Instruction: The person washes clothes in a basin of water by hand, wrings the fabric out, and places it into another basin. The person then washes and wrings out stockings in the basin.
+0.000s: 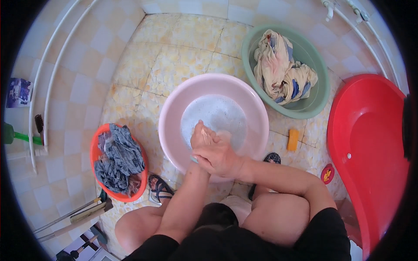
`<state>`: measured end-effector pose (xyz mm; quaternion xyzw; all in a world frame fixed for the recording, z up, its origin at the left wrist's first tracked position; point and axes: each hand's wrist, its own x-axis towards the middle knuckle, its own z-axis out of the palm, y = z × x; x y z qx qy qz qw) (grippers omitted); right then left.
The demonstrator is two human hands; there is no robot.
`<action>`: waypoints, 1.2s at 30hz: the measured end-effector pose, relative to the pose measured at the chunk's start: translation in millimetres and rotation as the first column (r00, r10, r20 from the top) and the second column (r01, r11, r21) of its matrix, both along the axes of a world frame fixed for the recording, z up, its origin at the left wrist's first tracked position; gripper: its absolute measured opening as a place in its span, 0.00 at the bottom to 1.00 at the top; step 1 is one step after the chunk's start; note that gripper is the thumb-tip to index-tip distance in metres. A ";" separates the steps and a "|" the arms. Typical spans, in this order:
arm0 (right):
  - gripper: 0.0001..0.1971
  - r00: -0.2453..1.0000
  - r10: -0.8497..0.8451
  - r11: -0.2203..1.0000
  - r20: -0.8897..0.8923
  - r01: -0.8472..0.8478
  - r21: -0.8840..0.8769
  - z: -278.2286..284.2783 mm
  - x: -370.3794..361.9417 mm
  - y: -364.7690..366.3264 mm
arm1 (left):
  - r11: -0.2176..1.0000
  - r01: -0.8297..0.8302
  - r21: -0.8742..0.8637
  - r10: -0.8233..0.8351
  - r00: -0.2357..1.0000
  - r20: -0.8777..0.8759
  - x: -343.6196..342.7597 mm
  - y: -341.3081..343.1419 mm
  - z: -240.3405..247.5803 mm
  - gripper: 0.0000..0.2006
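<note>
Both hands meet above the near part of a large pink basin (169, 130), which holds cloudy, sudsy water (213, 111). My right hand (220, 156) reaches across and closes around my left wrist and the base of that hand. My left hand (202, 135) points away from me over the water, its thumb side up. Its other fingers are partly covered and wet, so their pose is unclear. A pale bluish band (194, 159) shows at the left wrist, next to the right fingertips. No cloth is visible in either hand.
An orange-red basin (94, 150) of grey-blue clothes stands at left. Behind right, a green basin (323, 104) holds patterned cream fabric in water. A yellow bar (293, 139) lies on the tiles. A red tub (370, 174) fills the right side; pipes (52, 74) line the left wall.
</note>
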<state>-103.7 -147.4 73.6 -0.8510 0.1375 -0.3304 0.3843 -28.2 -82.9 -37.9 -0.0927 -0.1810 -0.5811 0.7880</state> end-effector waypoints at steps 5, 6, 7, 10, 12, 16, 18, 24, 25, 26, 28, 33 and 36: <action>0.09 0.785 -0.051 0.982 -0.617 0.152 0.112 -13.1 -6.4 -77.9 | 0.330 -0.121 0.936 0.078 0.992 0.101 -60.4 -42.0 110.6 0.08; 0.09 0.784 -0.052 0.981 -0.618 0.155 0.114 -18.6 -10.8 -66.1 | 0.172 -0.030 0.985 0.096 0.995 0.013 -61.4 -46.2 114.1 0.09; 0.08 0.908 -0.043 0.990 -0.418 0.096 0.107 -22.3 -17.1 -45.3 | 0.180 -0.038 0.983 0.101 0.995 0.020 -56.5 -38.5 85.1 0.09; 0.08 0.996 0.079 0.997 -0.039 -0.080 -0.020 -3.5 -14.8 -7.5 | 0.312 -0.822 0.477 -0.363 0.361 0.859 -33.0 -5.4 9.3 0.09; 0.08 0.982 0.168 0.980 0.088 -0.156 -0.127 -2.1 -14.7 -11.2 | 0.841 -0.069 0.537 0.025 0.996 0.088 -27.8 -6.6 15.3 0.08; 0.08 0.913 -0.025 0.879 -0.407 0.214 0.425 -9.0 -13.1 -49.7 | 0.332 0.018 0.943 -0.017 1.000 -0.013 -57.4 -40.3 107.9 0.10; 0.07 0.928 -0.101 0.721 -0.358 0.317 0.616 -9.3 -15.3 -40.2 | 0.369 -0.039 0.929 0.029 0.999 0.031 -53.9 -42.9 115.5 0.10; 0.14 0.992 0.083 0.989 -0.098 -0.071 0.127 -29.8 -16.4 -25.5 | 0.353 0.105 0.930 -0.022 0.994 -0.104 -43.5 -19.2 61.4 0.16; 0.10 0.967 0.041 0.955 -0.250 0.036 0.295 -10.1 -9.8 -42.2 | 0.345 0.104 0.933 -0.022 0.994 -0.103 -46.0 -21.6 80.2 0.16; 0.06 0.916 0.025 0.890 -0.401 0.162 0.426 1.5 -6.0 -53.5 | 0.362 0.046 0.931 -0.018 0.999 -0.042 -46.3 -30.2 97.5 0.16; 0.07 0.940 0.007 0.934 -0.342 0.116 0.338 -1.3 -10.0 -43.0 | 0.387 -0.009 0.922 -0.017 1.000 0.017 -46.2 -37.4 104.7 0.16; 0.07 0.996 0.056 0.998 -0.076 -0.058 -0.023 -5.5 -15.5 4.8 | 0.766 0.448 0.461 -0.412 0.893 -0.183 6.6 3.6 36.3 0.17; 0.07 0.977 0.147 0.985 -0.156 -0.131 0.108 -17.9 -21.7 -47.2 | 0.399 0.026 0.917 -0.014 1.000 -0.022 -51.0 -31.6 89.5 0.15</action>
